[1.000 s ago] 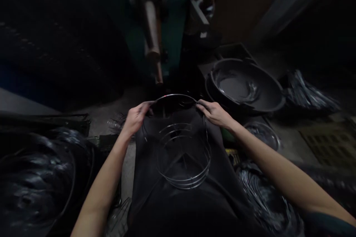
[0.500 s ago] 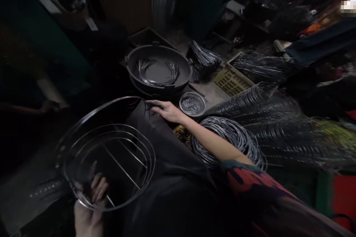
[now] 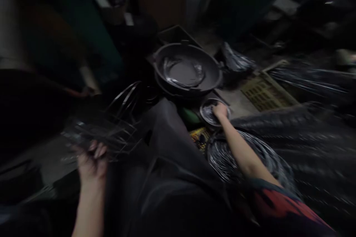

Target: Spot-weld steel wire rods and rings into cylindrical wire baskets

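My left hand (image 3: 91, 163) grips a motion-blurred wire frame (image 3: 102, 133) of bent metal rings and rods, out to the left of my lap. My right hand (image 3: 220, 111) reaches forward, its fingers down in a small round metal dish (image 3: 204, 116) holding small shiny metal pieces. The hand hides part of the dish, and blur hides the fingers' exact grip. My dark apron (image 3: 167, 137) covers my lap between my arms.
A large dark basin (image 3: 186, 46) holding bent wires stands ahead. A big coil of wire (image 3: 230, 159) lies beneath my right forearm, with more blurred wire to its right. Behind these are a yellow crate (image 3: 264, 94) and a wire bundle (image 3: 236, 59).
The wire frame has swung out to my left and turned edge-on. My right hand has left the apron's edge and moved into the small dish. The view has also shifted.
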`<act>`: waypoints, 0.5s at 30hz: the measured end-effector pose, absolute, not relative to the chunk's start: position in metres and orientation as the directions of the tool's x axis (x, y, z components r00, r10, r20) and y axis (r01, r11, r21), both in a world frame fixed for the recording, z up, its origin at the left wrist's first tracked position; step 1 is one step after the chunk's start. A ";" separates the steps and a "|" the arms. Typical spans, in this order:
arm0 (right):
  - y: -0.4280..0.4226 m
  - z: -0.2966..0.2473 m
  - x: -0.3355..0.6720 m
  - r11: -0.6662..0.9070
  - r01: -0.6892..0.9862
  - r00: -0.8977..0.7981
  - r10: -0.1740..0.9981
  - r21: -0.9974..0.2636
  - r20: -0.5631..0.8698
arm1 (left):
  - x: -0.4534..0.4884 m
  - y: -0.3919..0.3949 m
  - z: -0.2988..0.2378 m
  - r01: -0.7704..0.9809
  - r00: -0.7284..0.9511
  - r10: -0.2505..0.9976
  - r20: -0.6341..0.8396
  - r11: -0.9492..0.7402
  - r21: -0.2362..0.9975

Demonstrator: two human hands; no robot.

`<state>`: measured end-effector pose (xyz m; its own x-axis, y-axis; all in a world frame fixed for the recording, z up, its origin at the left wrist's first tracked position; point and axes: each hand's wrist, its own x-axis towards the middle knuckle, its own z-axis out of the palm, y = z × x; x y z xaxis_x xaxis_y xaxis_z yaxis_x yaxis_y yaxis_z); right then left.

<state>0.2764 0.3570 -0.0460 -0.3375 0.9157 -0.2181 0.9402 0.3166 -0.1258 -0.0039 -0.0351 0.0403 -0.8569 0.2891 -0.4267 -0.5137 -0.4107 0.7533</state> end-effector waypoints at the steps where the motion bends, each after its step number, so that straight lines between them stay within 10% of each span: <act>1: 0.352 -0.043 0.279 0.277 0.953 -0.298 0.932 -0.126 -0.205 | -0.006 -0.032 0.037 -0.502 -0.865 0.278 -0.418 -0.450 0.739; 4: 0.342 -0.037 0.280 0.210 0.963 -0.237 0.959 -0.169 -0.157 | -0.014 -0.034 0.021 -0.396 -0.918 0.216 -0.332 -0.520 0.757; 10: 0.270 -0.007 0.192 0.155 0.425 -0.461 0.885 -0.892 -0.066 | -0.014 -0.046 0.008 -0.268 -0.963 0.180 -0.200 -0.569 0.778; 15: 0.190 0.031 0.071 -0.089 0.199 -0.711 0.672 -0.976 -0.207 | -0.008 -0.053 0.012 -0.250 -0.968 0.152 -0.198 -0.598 0.762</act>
